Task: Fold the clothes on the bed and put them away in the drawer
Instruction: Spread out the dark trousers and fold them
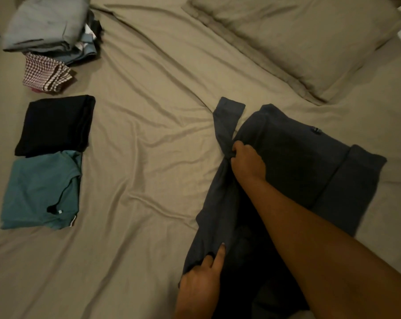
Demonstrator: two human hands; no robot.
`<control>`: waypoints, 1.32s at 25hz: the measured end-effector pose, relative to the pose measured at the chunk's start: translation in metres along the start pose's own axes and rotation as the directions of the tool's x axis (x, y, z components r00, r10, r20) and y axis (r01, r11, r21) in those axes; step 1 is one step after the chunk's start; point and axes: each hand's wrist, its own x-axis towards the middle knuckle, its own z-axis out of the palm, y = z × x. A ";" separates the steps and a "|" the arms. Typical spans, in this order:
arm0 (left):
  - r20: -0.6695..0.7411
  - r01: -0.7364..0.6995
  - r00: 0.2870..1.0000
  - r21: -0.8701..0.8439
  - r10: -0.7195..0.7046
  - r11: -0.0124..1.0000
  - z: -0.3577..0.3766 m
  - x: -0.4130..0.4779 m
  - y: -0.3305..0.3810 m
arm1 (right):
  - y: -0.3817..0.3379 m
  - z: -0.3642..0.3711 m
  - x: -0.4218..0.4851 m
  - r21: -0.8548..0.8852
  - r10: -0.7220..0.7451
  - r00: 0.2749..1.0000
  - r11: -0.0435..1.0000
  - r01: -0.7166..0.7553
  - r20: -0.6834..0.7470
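Right hand reaches forward, arm stretched across navy garment, fingers curled round bunched fabric at its left edge. Left hand at garment's near corner pinches hem, index finger straight along cloth. Garment lies on bed, pillow just beyond it. Left of garment, wide stretch of wrinkled sheet, then folded pieces well apart: teal shirt, black fold, checked cloth, grey stack.

One beige fabric pillow, one dark navy garment, one folded teal shirt, one folded black garment, one red-checked cloth, one grey clothes stack.
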 end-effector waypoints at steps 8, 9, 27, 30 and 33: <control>0.084 0.120 0.990 -0.097 -0.112 0.988 -0.030 0.011 0.002 | -0.019 -0.038 0.061 0.730 0.438 0.896 0.591 -0.344 0.067; 0.097 0.126 0.988 -0.059 -0.120 0.990 -0.035 0.010 0.002 | -0.016 -0.044 0.069 0.824 0.507 0.851 0.419 -0.381 0.136; -0.212 0.212 0.928 -0.375 -0.307 0.903 -0.048 0.084 0.006 | 0.089 -0.022 0.076 -0.098 -0.097 0.988 0.992 0.085 -0.124; -0.238 0.244 0.888 -0.484 -0.394 0.840 -0.030 0.102 -0.013 | 0.086 -0.018 0.072 -0.363 -0.242 0.952 0.918 0.163 -0.185; -0.305 0.142 0.872 -0.590 -0.382 0.795 -0.021 0.102 -0.029 | 0.080 -0.023 0.073 -0.050 -0.104 0.961 0.994 0.094 -0.256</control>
